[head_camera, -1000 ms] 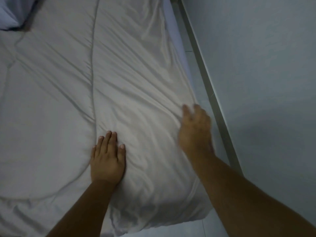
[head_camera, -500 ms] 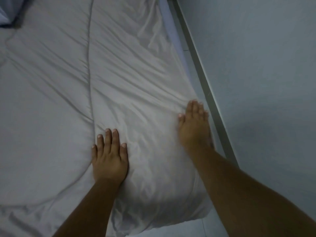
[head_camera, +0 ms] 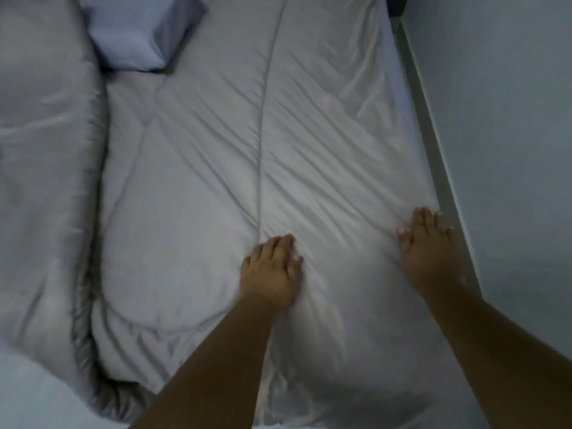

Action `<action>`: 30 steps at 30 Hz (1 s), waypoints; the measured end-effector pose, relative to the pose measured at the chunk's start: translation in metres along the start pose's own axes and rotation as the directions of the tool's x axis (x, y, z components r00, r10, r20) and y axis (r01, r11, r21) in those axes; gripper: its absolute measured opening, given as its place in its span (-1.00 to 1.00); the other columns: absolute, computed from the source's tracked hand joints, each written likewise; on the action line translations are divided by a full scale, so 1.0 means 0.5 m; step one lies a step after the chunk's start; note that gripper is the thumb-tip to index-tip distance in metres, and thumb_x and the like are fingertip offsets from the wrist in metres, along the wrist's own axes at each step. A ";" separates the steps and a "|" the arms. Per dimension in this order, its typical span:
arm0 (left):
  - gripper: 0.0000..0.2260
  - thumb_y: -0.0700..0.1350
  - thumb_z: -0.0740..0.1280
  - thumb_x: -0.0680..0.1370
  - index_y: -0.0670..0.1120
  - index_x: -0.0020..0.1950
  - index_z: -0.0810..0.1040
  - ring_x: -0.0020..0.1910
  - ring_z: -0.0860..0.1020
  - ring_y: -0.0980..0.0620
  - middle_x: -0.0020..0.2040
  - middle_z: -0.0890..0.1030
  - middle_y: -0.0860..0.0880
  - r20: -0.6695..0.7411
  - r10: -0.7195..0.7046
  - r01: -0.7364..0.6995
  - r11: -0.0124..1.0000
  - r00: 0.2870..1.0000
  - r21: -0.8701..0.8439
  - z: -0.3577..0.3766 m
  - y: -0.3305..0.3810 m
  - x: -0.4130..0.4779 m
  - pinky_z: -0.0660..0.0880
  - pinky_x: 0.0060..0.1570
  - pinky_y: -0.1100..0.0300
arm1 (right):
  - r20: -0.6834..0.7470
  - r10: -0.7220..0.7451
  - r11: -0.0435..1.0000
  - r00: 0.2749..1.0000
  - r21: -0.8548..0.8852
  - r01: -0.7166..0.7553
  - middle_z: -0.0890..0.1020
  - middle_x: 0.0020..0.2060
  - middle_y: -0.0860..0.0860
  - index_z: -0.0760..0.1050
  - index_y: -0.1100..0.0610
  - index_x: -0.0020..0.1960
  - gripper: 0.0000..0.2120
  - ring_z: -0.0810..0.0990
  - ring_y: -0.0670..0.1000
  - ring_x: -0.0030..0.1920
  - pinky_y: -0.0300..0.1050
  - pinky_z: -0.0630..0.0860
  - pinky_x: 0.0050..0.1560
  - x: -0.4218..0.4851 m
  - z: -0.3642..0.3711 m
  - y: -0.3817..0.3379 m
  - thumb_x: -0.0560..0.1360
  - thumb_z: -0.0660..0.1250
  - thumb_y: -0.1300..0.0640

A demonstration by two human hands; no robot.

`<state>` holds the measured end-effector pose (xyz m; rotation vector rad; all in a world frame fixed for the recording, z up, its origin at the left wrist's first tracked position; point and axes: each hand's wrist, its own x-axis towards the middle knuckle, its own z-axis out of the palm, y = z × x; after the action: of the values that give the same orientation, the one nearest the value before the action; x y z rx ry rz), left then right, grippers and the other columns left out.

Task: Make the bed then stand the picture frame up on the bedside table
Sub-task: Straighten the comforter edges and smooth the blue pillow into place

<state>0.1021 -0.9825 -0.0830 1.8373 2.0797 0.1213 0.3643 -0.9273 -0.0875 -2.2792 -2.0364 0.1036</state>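
A pale quilted duvet (head_camera: 192, 187) covers the bed and shows diagonal creases. My left hand (head_camera: 272, 270) lies flat on it near the middle, palm down, fingers close together. My right hand (head_camera: 428, 246) presses flat on the duvet's right edge, next to the wall. Neither hand holds anything. A bluish pillow (head_camera: 139, 29) lies at the far end, top left. On the left a second grey cover (head_camera: 43, 156) lies bunched in a long roll. No picture frame or bedside table is in view.
A light wall (head_camera: 510, 134) runs along the bed's right side, with a narrow pale strip (head_camera: 433, 144) between mattress and wall. White fabric (head_camera: 37, 394) shows at the bottom left corner.
The view has swung left and up the bed, bringing the pillow and the bunched cover into sight. Both hands stay flat on the duvet; the right one has slid to its right edge.
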 end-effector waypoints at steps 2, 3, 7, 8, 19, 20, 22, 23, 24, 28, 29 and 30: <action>-0.31 0.28 -0.23 0.40 0.14 0.50 0.13 0.42 0.26 -0.04 0.50 0.25 0.07 -0.003 0.041 -0.041 0.999 0.999 0.018 -0.077 -0.027 0.020 0.24 0.35 0.06 | -0.007 -0.108 0.994 0.994 0.016 0.108 0.43 0.33 0.30 0.33 0.35 0.38 -0.31 0.35 0.33 0.37 0.24 0.23 0.37 0.028 -0.048 -0.074 0.53 -0.15 -0.12; -0.37 0.26 -0.17 0.45 0.15 0.51 0.11 0.43 0.24 -0.05 0.51 0.22 0.06 -0.011 0.051 -0.051 0.998 0.999 0.039 -0.120 -0.044 0.031 0.24 0.35 0.05 | -0.013 -0.144 0.989 0.989 0.039 0.145 0.42 0.35 0.28 0.31 0.32 0.41 -0.31 0.32 0.30 0.40 0.22 0.19 0.39 0.039 -0.074 -0.117 0.53 -0.16 -0.14; -0.50 0.13 0.10 0.58 0.14 0.51 0.11 0.46 0.18 -0.09 0.53 0.17 0.05 -0.129 0.049 -0.037 0.995 0.990 0.093 -0.309 -0.127 0.070 0.18 0.39 0.00 | -0.110 -0.267 0.952 0.957 0.121 0.280 0.43 0.35 0.27 0.29 0.30 0.42 -0.28 0.32 0.27 0.40 0.19 0.16 0.42 0.077 -0.174 -0.304 0.50 -0.14 -0.19; -0.50 0.13 0.11 0.58 0.14 0.51 0.12 0.46 0.18 -0.09 0.53 0.17 0.06 -0.168 0.049 -0.031 0.994 0.985 0.107 -0.356 -0.149 0.079 0.18 0.39 0.00 | -0.145 -0.299 0.939 0.943 0.131 0.318 0.45 0.33 0.26 0.31 0.29 0.41 -0.25 0.35 0.27 0.38 0.18 0.19 0.41 0.089 -0.197 -0.353 0.49 -0.16 -0.22; -0.51 0.15 0.09 0.58 0.12 0.50 0.15 0.46 0.18 -0.09 0.52 0.18 0.06 -0.342 0.054 -0.002 0.989 0.938 0.151 -0.707 -0.602 0.207 0.18 0.37 0.00 | -0.480 -0.448 0.832 0.754 0.086 0.549 0.66 0.00 0.27 0.55 0.32 0.15 -0.43 0.60 0.30 0.05 0.16 0.47 0.13 0.189 -0.295 -1.008 0.52 0.02 -0.10; -0.50 0.17 0.06 0.56 0.12 0.50 0.15 0.45 0.19 -0.09 0.52 0.19 0.07 -0.336 0.066 -0.009 0.986 0.940 0.168 -0.728 -0.662 0.214 0.18 0.36 0.01 | -0.485 -0.443 0.834 0.754 0.086 0.545 0.66 -0.01 0.27 0.55 0.32 0.15 -0.43 0.60 0.30 0.04 0.15 0.46 0.13 0.193 -0.287 -1.068 0.52 0.01 -0.11; -0.46 0.21 0.00 0.51 0.14 0.50 0.15 0.45 0.21 -0.09 0.52 0.20 0.07 -0.318 0.073 -0.005 0.978 0.945 0.210 -0.768 -0.778 0.224 0.20 0.36 0.02 | -0.478 -0.427 0.842 0.768 0.099 0.530 0.66 -0.06 0.28 0.56 0.31 0.13 -0.42 0.61 0.29 -0.01 0.13 0.48 0.10 0.199 -0.273 -1.179 0.50 0.03 -0.13; -0.45 0.22 0.00 0.50 0.15 0.50 0.15 0.45 0.20 -0.09 0.52 0.20 0.07 -0.309 0.065 0.006 0.974 0.949 0.225 -0.788 -0.834 0.230 0.19 0.36 0.02 | -0.474 -0.425 0.844 0.771 0.100 0.526 0.67 -0.08 0.27 0.56 0.30 0.13 -0.42 0.61 0.28 -0.04 0.11 0.48 0.06 0.199 -0.268 -1.229 0.50 0.05 -0.14; -0.47 0.22 0.01 0.53 0.15 0.50 0.14 0.46 0.19 -0.09 0.52 0.19 0.07 -0.301 0.053 0.022 0.970 0.952 0.242 -0.808 -0.887 0.239 0.19 0.37 0.02 | -0.474 -0.425 0.844 0.771 0.099 0.526 0.67 -0.10 0.26 0.57 0.29 0.12 -0.43 0.62 0.26 -0.07 0.09 0.48 0.03 0.199 -0.261 -1.274 0.49 0.08 -0.15; -0.51 0.19 0.07 0.58 0.17 0.50 0.11 0.47 0.17 -0.09 0.53 0.17 0.08 -0.323 -0.008 0.103 0.955 0.946 0.279 -0.884 -1.044 0.303 0.17 0.39 0.00 | -0.479 -0.456 0.825 0.750 0.090 0.559 0.68 -0.12 0.17 0.60 0.23 0.06 -0.47 0.62 0.21 -0.08 0.05 0.49 -0.01 0.209 -0.254 -1.410 0.46 0.12 -0.17; -0.51 0.19 0.07 0.58 0.17 0.50 0.11 0.47 0.17 -0.09 0.53 0.17 0.08 -0.336 -0.017 0.117 0.953 0.942 0.279 -0.898 -1.069 0.323 0.18 0.39 0.00 | -0.474 -0.472 0.817 0.744 0.082 0.571 0.69 -0.12 0.15 0.60 0.21 0.06 -0.48 0.62 0.20 -0.08 0.04 0.48 -0.01 0.217 -0.253 -1.437 0.46 0.12 -0.17; -0.51 0.19 0.07 0.58 0.16 0.50 0.11 0.47 0.18 -0.09 0.53 0.18 0.07 -0.344 -0.025 0.128 0.952 0.939 0.279 -0.909 -1.090 0.345 0.18 0.38 0.00 | -0.471 -0.481 0.813 0.739 0.074 0.577 0.69 -0.10 0.12 0.60 0.20 0.07 -0.48 0.62 0.20 -0.06 0.04 0.48 0.00 0.229 -0.252 -1.463 0.46 0.12 -0.18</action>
<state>-0.5731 -0.8182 0.1409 2.0192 2.5224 0.1141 -0.3323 -0.7346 0.1169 -1.3509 -2.1931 -0.1962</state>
